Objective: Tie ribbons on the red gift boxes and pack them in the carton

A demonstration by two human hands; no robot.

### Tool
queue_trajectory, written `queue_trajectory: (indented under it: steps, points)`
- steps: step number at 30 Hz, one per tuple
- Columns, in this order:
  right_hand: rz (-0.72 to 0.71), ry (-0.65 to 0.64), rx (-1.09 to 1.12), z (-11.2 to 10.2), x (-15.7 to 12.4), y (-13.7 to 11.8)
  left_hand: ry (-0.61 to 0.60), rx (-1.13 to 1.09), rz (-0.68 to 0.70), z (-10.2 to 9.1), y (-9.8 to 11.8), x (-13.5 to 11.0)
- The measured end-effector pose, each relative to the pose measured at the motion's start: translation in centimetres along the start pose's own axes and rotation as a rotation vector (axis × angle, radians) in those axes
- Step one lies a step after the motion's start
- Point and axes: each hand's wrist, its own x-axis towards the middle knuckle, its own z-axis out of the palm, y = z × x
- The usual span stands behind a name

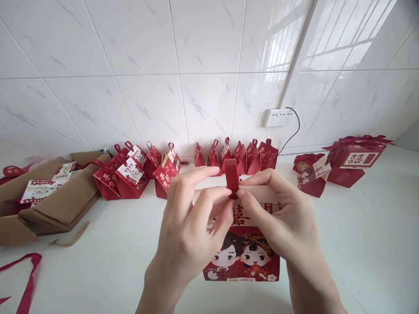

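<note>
A red and white wedding candy box [241, 272], printed with two cartoon figures, stands upright on the white counter. A red ribbon loop [232, 173] rises from the middle of its top. My left hand [193, 218] pinches the base of this loop from the left with thumb and a finger, while its index finger stretches out above. On the opposite side, my right hand [278, 213] closes thumb and index finger on the same ribbon base. Its other fingers curl behind the pale top edge of the box. My hands cover both upper sides of the box.
Several small red boxes with ribbon loops [253, 157] line the tiled wall, and more red boxes [131, 174] stand left. An open cardboard carton [65, 203] holds printed cards. Loose red ribbon [31, 279] lies front left. A larger red box [356, 161] stands right, below a power strip [279, 117].
</note>
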Motion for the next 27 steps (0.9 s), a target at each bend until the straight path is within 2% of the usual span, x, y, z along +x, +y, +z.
queue_trajectory:
  steps: [14,21,27]
  points:
    - [-0.015,-0.003,-0.033,-0.07,-0.09,-0.17,-0.033,-0.047,-0.033,-0.13,0.11,-0.11]
    - [-0.015,0.066,-0.04,0.29,-0.21,-0.18,-0.035,-0.075,-0.046,-0.16,0.04,-0.08]
    - [-0.028,0.046,-0.037,0.11,-0.39,-0.52,-0.044,-0.243,-0.159,-0.4,0.5,-0.33]
